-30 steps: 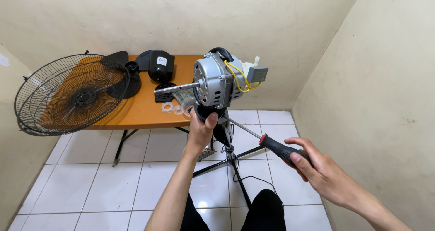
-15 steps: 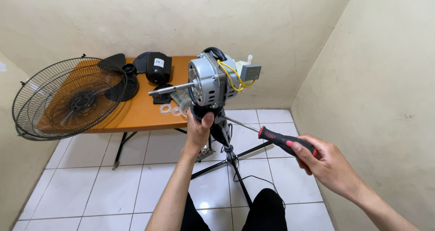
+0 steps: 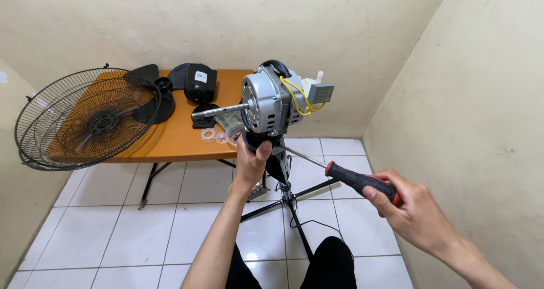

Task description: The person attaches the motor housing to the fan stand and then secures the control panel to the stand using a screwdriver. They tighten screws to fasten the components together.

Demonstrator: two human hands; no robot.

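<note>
L hand (image 3: pixel 251 163) wraps the black neck under the fan motor (image 3: pixel 267 105), fingers closed on it. R hand (image 3: pixel 412 209) grips a screwdriver (image 3: pixel 344 175), red/black handle in fist, shaft angled up-left w/ tip at the neck just below the motor. Motor sits atop a stand (image 3: pixel 288 194) over white floor tiles, bare shaft pointing left, yellow wires at rear. Behind: orange table (image 3: pixel 175 136), wire fan grille (image 3: pixel 88 119) leaning at its left end, black fan blade (image 3: pixel 153 99), black rear cover (image 3: pixel 201 83), small white rings (image 3: pixel 214 136) near the table's front edge.
</note>
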